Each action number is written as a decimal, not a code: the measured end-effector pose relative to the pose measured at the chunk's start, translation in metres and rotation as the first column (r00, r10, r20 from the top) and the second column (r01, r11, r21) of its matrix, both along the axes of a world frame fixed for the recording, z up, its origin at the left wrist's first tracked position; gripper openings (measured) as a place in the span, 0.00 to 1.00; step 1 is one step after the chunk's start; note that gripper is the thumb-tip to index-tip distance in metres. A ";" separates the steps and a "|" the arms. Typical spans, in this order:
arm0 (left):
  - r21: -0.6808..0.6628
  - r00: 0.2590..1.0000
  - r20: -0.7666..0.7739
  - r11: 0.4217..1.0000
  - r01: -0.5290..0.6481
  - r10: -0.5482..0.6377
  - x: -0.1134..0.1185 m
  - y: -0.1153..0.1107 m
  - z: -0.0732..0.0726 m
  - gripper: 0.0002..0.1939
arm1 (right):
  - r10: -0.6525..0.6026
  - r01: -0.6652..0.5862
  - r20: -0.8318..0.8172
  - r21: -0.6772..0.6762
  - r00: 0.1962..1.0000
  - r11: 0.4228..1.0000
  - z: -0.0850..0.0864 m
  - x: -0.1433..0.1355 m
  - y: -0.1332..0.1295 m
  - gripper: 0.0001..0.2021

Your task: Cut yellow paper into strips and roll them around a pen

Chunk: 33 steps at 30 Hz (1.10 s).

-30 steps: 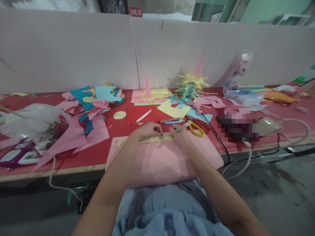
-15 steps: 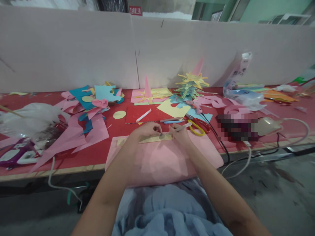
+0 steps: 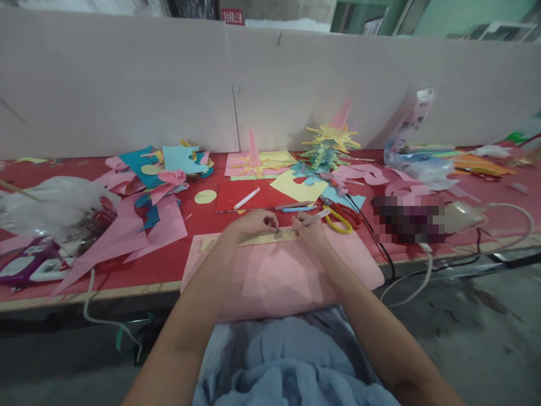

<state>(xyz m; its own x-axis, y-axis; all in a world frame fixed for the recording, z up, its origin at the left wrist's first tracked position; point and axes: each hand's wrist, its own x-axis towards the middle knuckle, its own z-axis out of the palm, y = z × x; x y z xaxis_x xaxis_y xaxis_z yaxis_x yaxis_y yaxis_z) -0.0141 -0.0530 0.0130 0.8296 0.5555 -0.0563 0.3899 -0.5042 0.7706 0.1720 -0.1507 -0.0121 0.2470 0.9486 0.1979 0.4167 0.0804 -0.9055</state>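
Observation:
My right hand [image 3: 308, 228] is closed round a whitish pen [image 3: 320, 216], which slants up to the right. Under both hands a narrow yellow strip [image 3: 260, 241], perhaps paper, lies on a large pink sheet [image 3: 279, 282] along the table's front edge. The fingers of my left hand [image 3: 256, 221] are bent together over the strip, their tips beside a small dark spot on it. What they pinch, if anything, is too small to make out. Just right of my right hand lie scissors [image 3: 344, 217] with yellow and red handles.
Behind my hands are a red sheet [image 3: 228, 194], a white pen [image 3: 247, 198] and a blue pen [image 3: 298, 209]. A paper tree [image 3: 329, 146] stands near the white partition [image 3: 127, 84]. Paper scraps [image 3: 169, 220] and a plastic bag [image 3: 54, 203] lie left; a black cable [image 3: 372, 231] runs right.

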 end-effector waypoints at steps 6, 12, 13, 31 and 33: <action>0.003 1.000 -0.008 1.000 0.001 -0.001 0.001 0.003 -0.004 0.10 | -0.058 0.059 -0.011 0.017 0.998 0.998 0.005 -0.002 -0.002 0.13; 0.029 1.000 -0.002 1.000 0.011 -0.011 0.000 0.004 -0.005 0.09 | -0.099 0.098 0.030 0.025 0.995 0.995 0.006 -0.001 -0.003 0.15; 0.030 1.000 -0.003 0.999 0.011 -0.011 0.000 0.004 -0.005 0.09 | -0.105 0.104 0.046 0.024 0.993 0.994 0.005 -0.001 -0.002 0.15; 0.008 1.000 -0.003 1.000 0.005 -0.005 0.001 0.003 -0.004 0.09 | -0.126 0.126 0.009 -0.014 0.992 0.992 0.004 0.000 -0.003 0.12; 0.008 1.000 -0.005 1.000 0.005 -0.005 0.001 0.003 -0.003 0.09 | -0.126 0.126 0.002 -0.007 0.992 0.992 0.003 0.000 -0.003 0.12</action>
<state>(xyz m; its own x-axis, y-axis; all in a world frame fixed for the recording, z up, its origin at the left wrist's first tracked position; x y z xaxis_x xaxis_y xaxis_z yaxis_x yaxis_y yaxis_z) -0.0133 -0.0502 0.0095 0.8318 0.5522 -0.0563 0.3917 -0.5121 0.7644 0.1721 -0.1536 -0.0092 0.3646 0.9113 0.1914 0.4241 0.0205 -0.9054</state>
